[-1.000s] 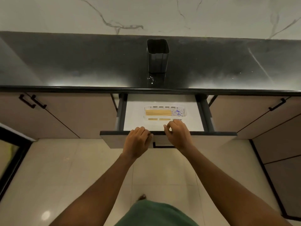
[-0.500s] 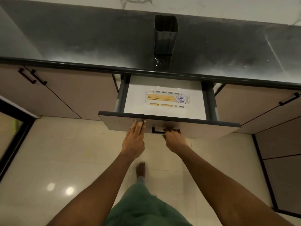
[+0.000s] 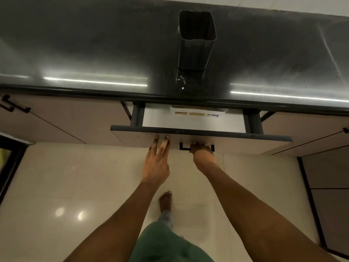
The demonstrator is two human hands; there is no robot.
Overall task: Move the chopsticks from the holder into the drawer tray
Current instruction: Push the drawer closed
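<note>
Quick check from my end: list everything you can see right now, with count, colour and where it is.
holder: 1, dark grey, upright on the countertop above the drawer; looks empty from here
countertop: 1, black, glossy, across the top
drawer: 1, beige front with dark rim, white inside, partly open below the countertop
drawer tray: 1, white, at the back of the drawer, mostly hidden under the countertop edge
chopsticks: count unclear, tan, seen through the tray's slots
drawer handle: 1, black, on the drawer front
cabinet doors: several, beige with black handles, both sides of the drawer
floor: pale glossy tiles
left hand: fingertips flat on the drawer front
right hand: fingers on the drawer handle
foot: 1, bare, on the floor
</note>
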